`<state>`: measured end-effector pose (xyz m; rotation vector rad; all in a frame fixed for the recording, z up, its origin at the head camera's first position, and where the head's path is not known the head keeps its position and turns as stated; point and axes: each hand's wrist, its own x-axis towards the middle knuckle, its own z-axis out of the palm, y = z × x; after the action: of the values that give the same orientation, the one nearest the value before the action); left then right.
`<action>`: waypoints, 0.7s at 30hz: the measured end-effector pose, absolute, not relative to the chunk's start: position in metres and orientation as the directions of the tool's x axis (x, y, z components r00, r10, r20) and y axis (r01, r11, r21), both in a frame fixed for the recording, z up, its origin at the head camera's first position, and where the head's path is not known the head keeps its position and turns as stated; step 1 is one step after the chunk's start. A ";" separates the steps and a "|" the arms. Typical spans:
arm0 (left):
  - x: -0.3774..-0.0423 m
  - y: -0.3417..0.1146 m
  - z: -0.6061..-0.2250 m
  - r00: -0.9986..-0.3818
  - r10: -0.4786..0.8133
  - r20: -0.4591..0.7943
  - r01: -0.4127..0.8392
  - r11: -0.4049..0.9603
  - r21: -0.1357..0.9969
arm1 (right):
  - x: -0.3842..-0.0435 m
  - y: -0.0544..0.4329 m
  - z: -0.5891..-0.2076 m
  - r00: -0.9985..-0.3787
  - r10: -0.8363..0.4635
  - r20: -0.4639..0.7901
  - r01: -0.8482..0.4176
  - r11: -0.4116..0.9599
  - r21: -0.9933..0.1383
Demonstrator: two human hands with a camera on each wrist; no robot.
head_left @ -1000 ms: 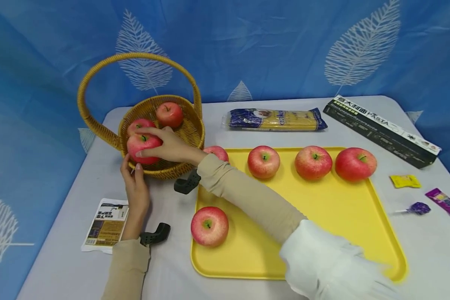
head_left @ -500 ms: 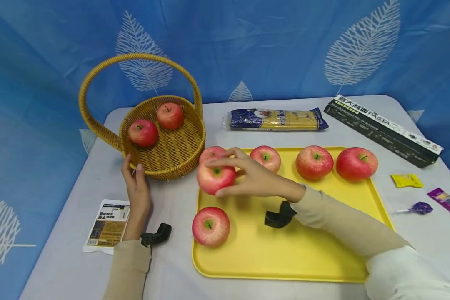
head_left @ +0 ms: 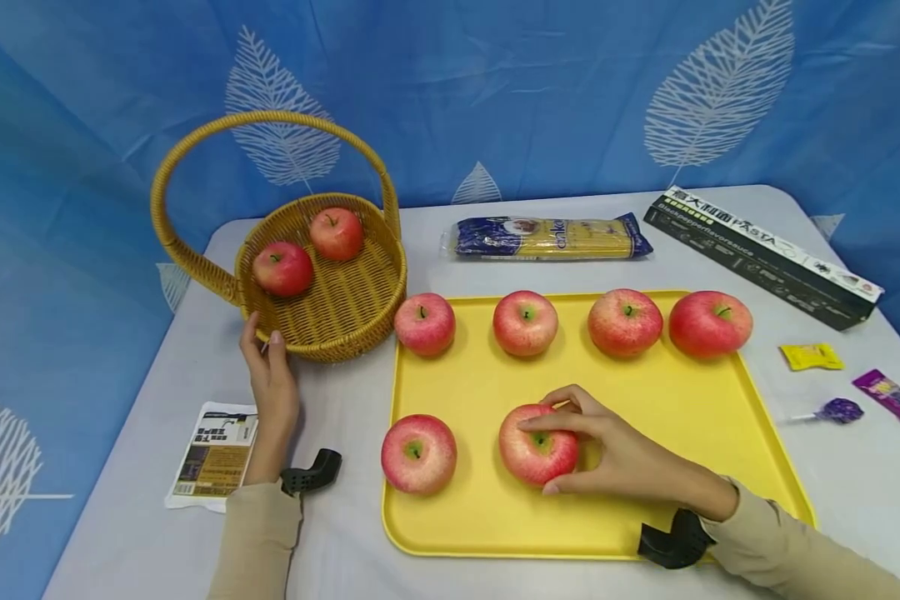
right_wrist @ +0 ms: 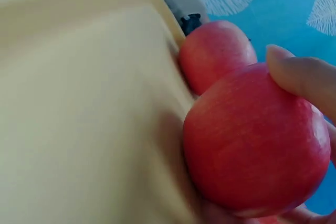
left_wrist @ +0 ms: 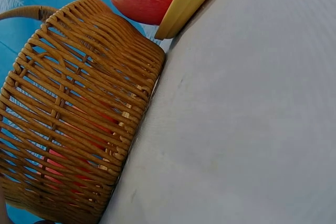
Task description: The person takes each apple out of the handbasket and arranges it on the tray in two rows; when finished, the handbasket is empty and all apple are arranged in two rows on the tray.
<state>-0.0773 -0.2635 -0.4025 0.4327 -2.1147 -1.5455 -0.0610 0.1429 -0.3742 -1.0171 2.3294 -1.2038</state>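
My right hand (head_left: 607, 454) grips a red apple (head_left: 536, 444) over the front middle of the yellow tray (head_left: 607, 533), thumb and fingers on opposite sides. The right wrist view shows this apple (right_wrist: 257, 140) close up, with a second apple (right_wrist: 215, 53) behind it. My left hand (head_left: 272, 392) touches the near outer side of the wicker basket (head_left: 345, 340) with its fingertips. Two apples lie in the basket, a left one (head_left: 282, 268) and a right one (head_left: 336, 233). In the left wrist view the basket wall (left_wrist: 79, 108) fills the left, and the hand is mostly hidden.
An apple (head_left: 418, 454) sits at the tray's front left; several line its back edge, the leftmost one (head_left: 424, 325) at the corner. Behind lie a pasta packet (head_left: 551, 238) and a black pasta box (head_left: 765, 257). Sweets (head_left: 810, 357), a lollipop (head_left: 838, 411) and a sachet (head_left: 213, 454) lie around.
My right hand has carried the apple out of the basket, rightward and toward me, to the tray's front middle. My left hand has stayed at the basket.
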 end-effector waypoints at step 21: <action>-0.076 -0.265 -0.402 -0.847 -0.502 0.172 0.008 0.312 0.950 | -0.078 0.149 -0.349 -0.689 -0.719 -0.094 -0.427 0.507 -0.749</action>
<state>-0.0760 -0.2651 -0.4024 0.4379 -2.1446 -1.5561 -0.0780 0.1491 -0.3486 -0.9477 2.3583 -1.0126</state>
